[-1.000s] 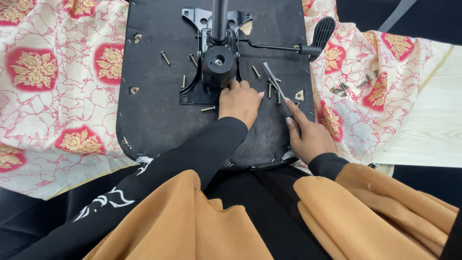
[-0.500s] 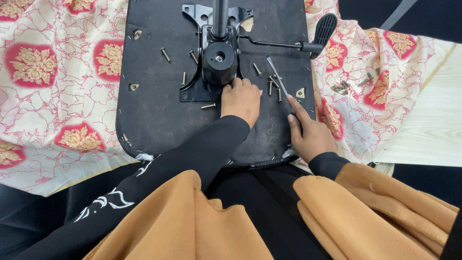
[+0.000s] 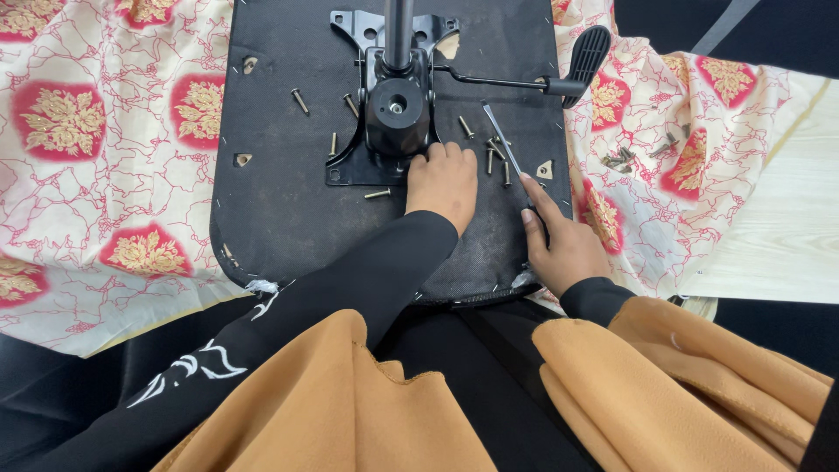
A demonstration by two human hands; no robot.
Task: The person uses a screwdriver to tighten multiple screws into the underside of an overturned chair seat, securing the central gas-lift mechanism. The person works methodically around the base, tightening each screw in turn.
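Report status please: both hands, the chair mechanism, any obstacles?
Left hand on black mechanism plate. Right hand holds metal tool. Loose screws scattered around on seat underside.

The black upturned chair seat base is covered in a matt, finely woven fabric with a slightly rough look. At the upper centre, the black metal tilt mechanism plate has a smooth, semi-glossy painted finish, and the black plastic lever paddle at the upper right is ribbed and dull. Scattered dull steel bolts look brushed. The slim metal rod tool shines brightly. The cream and red floral cloth appears soft and creased. Pale wood at the right is smooth, matt.
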